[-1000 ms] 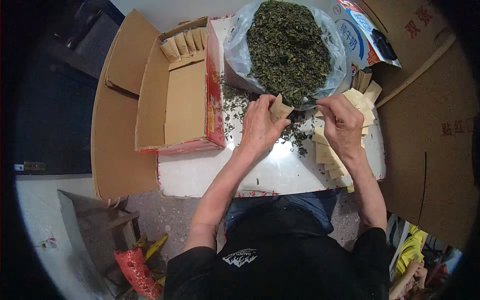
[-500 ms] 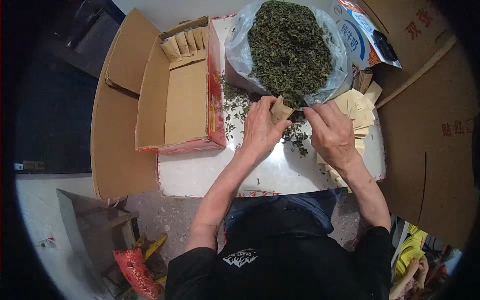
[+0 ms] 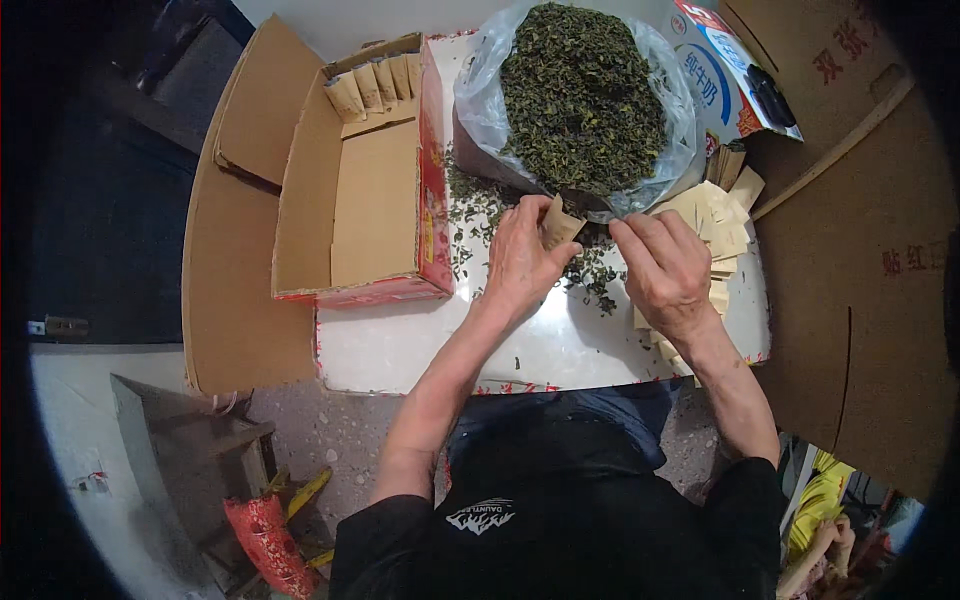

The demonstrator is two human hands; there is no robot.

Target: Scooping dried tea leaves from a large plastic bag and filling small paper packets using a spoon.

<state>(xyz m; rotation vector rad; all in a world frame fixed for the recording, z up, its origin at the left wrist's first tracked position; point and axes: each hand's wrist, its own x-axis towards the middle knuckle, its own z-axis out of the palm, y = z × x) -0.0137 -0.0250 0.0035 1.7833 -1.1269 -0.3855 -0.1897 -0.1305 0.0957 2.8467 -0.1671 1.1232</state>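
White table [image 3: 385, 350]: left fingers [image 3: 533, 207] grasping paper pouch [image 3: 562, 228], right fingers [image 3: 655, 235] pinching apparent scoop [image 3: 588, 203], leaves [image 3: 585, 95] beyond; likely filling, next needing paper pouch steady

Person's own hands: two, left hand [image 3: 518, 255] and right hand [image 3: 668, 265]. Paper packet [image 3: 562, 226] in left hand: one. Packet row [image 3: 368, 88], far left: five visible. Packet pile [image 3: 712, 212], right: overlapping, uncountable. Open cardboard box [image 3: 302, 215], left: one. Plastic bag [image 3: 480, 115] of leaves [image 3: 585, 95], far middle: one. White table [image 3: 400, 350]: one.
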